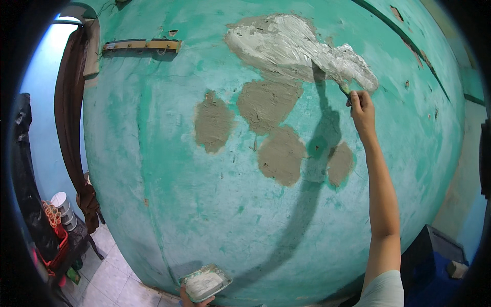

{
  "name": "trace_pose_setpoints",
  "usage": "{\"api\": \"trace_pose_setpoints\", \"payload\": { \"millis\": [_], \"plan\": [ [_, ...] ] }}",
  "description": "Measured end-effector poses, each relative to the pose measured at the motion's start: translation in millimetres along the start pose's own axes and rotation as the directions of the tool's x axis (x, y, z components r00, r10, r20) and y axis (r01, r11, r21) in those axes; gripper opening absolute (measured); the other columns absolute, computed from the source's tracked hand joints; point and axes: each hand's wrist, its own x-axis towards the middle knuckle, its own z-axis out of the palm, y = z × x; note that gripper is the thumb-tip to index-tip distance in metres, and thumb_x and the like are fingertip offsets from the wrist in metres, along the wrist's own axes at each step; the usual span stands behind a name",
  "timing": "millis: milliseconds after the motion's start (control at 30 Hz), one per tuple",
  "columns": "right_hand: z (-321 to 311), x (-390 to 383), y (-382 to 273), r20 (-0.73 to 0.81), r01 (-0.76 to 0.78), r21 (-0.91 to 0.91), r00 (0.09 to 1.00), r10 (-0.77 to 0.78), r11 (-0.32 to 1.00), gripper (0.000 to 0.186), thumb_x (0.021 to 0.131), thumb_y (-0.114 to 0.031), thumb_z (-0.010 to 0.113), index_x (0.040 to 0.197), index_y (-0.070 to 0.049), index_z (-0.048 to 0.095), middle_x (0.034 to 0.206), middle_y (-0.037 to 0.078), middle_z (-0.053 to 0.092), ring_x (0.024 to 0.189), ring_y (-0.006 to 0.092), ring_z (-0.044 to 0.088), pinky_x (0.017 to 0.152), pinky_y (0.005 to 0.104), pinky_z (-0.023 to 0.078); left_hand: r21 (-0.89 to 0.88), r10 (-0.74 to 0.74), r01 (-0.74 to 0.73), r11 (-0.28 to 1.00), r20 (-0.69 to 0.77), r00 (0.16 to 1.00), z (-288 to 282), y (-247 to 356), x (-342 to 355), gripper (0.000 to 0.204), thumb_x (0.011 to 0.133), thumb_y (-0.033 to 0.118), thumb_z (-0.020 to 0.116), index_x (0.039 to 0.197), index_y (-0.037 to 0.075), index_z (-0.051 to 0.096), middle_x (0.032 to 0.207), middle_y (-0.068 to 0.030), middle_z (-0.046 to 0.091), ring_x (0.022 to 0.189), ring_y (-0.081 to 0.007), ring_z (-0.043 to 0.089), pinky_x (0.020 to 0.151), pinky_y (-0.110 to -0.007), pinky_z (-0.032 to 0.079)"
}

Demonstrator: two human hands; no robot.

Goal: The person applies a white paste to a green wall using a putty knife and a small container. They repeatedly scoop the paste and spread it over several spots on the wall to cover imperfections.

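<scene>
My right hand (362, 105) is raised to the green wall (184, 204), its fingers closed round a small green-handled brush (345, 90). The brush's head meets the lower edge of a wet white patch (286, 43) spread high on the wall. Low in the view, my left hand (192, 301) grips the edge of a shallow clear plastic tub (225, 280) with white paste (203, 284) in it. Below the white patch are several grey filled patches, among them an upper one (268, 105), a left one (214, 124) and a small right one (340, 163).
A hook rail (142, 47) is fixed at the upper left. Beyond the wall's left edge hangs a brown curtain (69, 107), with white buckets (62, 207) and a red basket (57, 253) below. A dark blue bin (432, 261) stands at the lower right.
</scene>
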Motion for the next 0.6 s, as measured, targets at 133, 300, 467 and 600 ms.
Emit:
{"api": "trace_pose_setpoints", "payload": {
  "millis": [133, 300, 467, 600],
  "plan": [
    [5, 21, -12, -0.002, -0.027, 0.066, 1.0, 0.028, 0.997, 0.027, 0.108, -0.027, 0.058, 0.1, -0.002, 0.063, 0.08, 0.004, 0.067, 0.068, 0.0109, 0.057, 0.063, 0.0298, 0.046, -0.493, -0.413, 0.304, 0.815, -0.129, 0.901, 0, 24, -3, 0.047, 0.103, 0.039, 0.054, 0.139, 0.01, 0.062, 0.133, -0.0088, 0.07, 0.117, -0.0282, 0.07, 0.09, -0.047, 0.061],
    [47, 53, -26, -0.011, 0.003, 0.055, 1.0, -0.003, 0.998, 0.03, 0.108, -0.029, 0.059, 0.099, 0.0, 0.062, 0.08, 0.008, 0.071, 0.067, 0.0139, 0.06, 0.062, 0.0318, 0.048, -0.62, -0.55, 0.371, 0.692, -0.118, 0.827, 1, 20, 5, 0.057, 0.103, 0.053, 0.051, 0.143, 0.013, 0.058, 0.134, -0.0085, 0.07, 0.118, -0.0293, 0.069, 0.088, -0.051, 0.061],
    [38, 41, -11, 0.032, -0.125, -0.102, 0.991, 0.128, 0.987, 0.033, 0.107, -0.032, 0.06, 0.098, -0.001, 0.061, 0.077, 0.009, 0.069, 0.065, 0.0165, 0.064, 0.063, 0.0319, 0.049, -0.518, -0.538, 0.394, 0.759, -0.158, 0.828, 19, 17, 3, 0.065, 0.102, 0.062, 0.047, 0.143, 0.013, 0.058, 0.134, -0.009, 0.07, 0.118, -0.0293, 0.069, 0.086, -0.05, 0.061],
    [-5, 17, 18, 0.007, -0.094, -0.059, 0.996, 0.094, 0.994, 0.03, 0.109, -0.033, 0.057, 0.098, -0.005, 0.058, 0.077, 0.004, 0.065, 0.061, 0.0107, 0.056, 0.056, 0.0274, 0.044, -0.602, -0.615, 0.44, 0.666, -0.108, 0.781, 22, 30, 5, 0.066, 0.103, 0.062, 0.045, 0.143, 0.011, 0.058, 0.134, -0.0092, 0.07, 0.117, -0.0293, 0.07, 0.085, -0.048, 0.061]
  ]
}}
